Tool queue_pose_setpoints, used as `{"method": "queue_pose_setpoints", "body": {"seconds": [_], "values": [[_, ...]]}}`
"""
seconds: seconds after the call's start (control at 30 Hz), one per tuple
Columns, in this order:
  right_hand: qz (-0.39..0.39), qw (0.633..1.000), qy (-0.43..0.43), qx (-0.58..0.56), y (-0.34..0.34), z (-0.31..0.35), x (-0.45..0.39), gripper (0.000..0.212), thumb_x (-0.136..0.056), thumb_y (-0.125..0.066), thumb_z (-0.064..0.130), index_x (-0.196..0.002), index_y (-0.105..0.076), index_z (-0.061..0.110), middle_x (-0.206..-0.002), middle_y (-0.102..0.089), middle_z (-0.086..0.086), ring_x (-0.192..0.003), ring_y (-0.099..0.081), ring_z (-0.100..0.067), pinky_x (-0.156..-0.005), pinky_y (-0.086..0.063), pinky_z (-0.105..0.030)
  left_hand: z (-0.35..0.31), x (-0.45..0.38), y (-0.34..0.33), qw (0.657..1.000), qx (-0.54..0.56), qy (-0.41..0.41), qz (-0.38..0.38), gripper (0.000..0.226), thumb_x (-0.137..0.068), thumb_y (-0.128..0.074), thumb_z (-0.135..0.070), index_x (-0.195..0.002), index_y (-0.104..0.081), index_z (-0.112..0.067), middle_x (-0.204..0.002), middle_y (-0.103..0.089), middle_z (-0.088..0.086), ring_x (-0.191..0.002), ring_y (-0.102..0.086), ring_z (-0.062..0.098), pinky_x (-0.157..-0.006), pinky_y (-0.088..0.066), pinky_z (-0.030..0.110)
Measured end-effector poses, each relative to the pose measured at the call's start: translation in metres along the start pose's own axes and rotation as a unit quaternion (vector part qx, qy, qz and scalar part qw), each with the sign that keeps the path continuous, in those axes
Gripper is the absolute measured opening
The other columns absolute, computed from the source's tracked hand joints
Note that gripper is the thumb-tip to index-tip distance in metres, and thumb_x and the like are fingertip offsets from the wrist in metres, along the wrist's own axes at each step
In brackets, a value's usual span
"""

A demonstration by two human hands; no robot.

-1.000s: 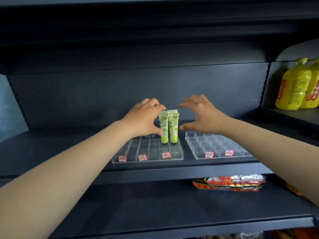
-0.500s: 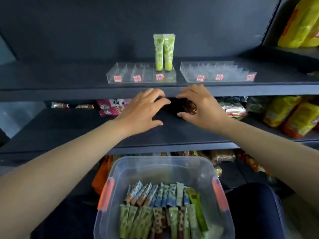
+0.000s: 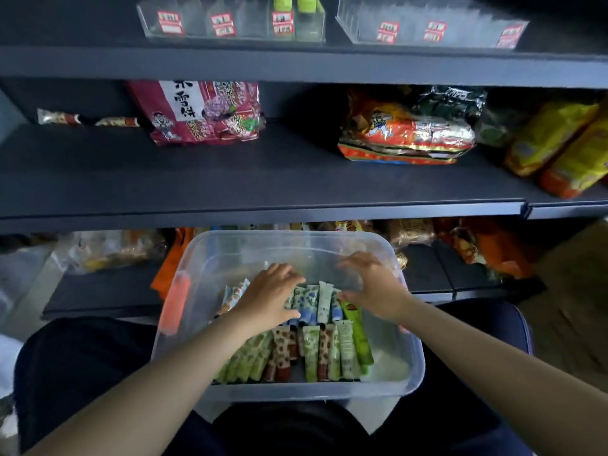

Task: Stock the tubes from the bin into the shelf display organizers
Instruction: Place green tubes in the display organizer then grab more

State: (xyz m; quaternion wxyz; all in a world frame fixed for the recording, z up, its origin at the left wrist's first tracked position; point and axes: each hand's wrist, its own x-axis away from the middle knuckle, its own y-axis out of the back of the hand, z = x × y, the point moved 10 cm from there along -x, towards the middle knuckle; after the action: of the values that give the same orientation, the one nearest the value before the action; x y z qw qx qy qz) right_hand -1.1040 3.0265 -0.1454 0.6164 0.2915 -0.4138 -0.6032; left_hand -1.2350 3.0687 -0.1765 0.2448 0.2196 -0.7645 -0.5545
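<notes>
Both hands reach into the clear plastic bin (image 3: 408,353) on the person's lap. The left hand (image 3: 266,299) lies spread, fingers loose, over the blue-patterned tubes (image 3: 309,302); the right hand (image 3: 375,287) hovers just beside them, fingers relaxed, grasping nothing. Two green tubes (image 3: 292,1) stand in the clear shelf organizer (image 3: 230,28) far above both hands.

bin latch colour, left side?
Orange-red latch on the clear bin; head view, the only one.
</notes>
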Motion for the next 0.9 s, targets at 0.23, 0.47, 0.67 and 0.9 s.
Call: {"method": "queue_pose_setpoints", "body": {"seconds": [0.23, 0.47, 0.67, 0.9], "values": [[0.094, 0.99, -0.096, -0.049, -0.08, -0.05, -0.002, 0.029, -0.083, -0.066, 0.017, -0.112, -0.061, 0.019, -0.114, -0.055, 0.003, -0.111, -0.051, -0.014, -0.086, -0.039, -0.02, 0.011, -0.005, -0.077, 0.992, 0.09, 0.06, 0.066, 0.055, -0.081, -0.068, -0.034, -0.13, -0.048, -0.019, -0.127, -0.047, -0.004, -0.123, -0.041, 0.015, -0.101, -0.033, 0.025], [0.211, 0.963, -0.157, -0.051, -0.144, -0.07, -0.008, 0.023, -0.082, -0.06, 0.007, -0.102, -0.067, 0.016, -0.107, -0.066, -0.006, -0.1, -0.06, -0.022, -0.087, -0.05, -0.031, 0.014, -0.007, -0.125, 0.964, 0.176, 0.117, 0.158, 0.051, -0.084, -0.066, -0.035, -0.129, -0.052, -0.015, -0.131, -0.05, 0.002, -0.122, -0.046, 0.019, -0.099, -0.038, 0.031], [0.217, 0.966, -0.132, -0.045, -0.147, -0.069, -0.016, 0.031, -0.083, -0.052, -0.005, -0.106, -0.07, 0.005, -0.115, -0.066, -0.009, -0.108, -0.06, -0.021, -0.091, -0.048, -0.026, 0.027, -0.014, -0.131, 0.949, 0.222, 0.162, 0.153, 0.033, -0.082, -0.07, -0.028, -0.114, -0.063, -0.02, -0.118, -0.056, 0.001, -0.11, -0.054, 0.019, -0.084, -0.038, 0.022], [0.205, 0.974, -0.085, -0.054, -0.138, -0.056, -0.018, 0.023, -0.081, -0.059, -0.002, -0.1, -0.071, 0.004, -0.108, -0.068, -0.008, -0.101, -0.062, -0.021, -0.084, -0.047, -0.025, 0.035, -0.015, -0.137, 0.936, 0.263, 0.192, 0.131, 0.023, -0.079, -0.073, -0.021, -0.102, -0.068, -0.022, -0.095, -0.047, -0.007, -0.094, -0.053, 0.013, -0.075, -0.033, 0.018]]}}
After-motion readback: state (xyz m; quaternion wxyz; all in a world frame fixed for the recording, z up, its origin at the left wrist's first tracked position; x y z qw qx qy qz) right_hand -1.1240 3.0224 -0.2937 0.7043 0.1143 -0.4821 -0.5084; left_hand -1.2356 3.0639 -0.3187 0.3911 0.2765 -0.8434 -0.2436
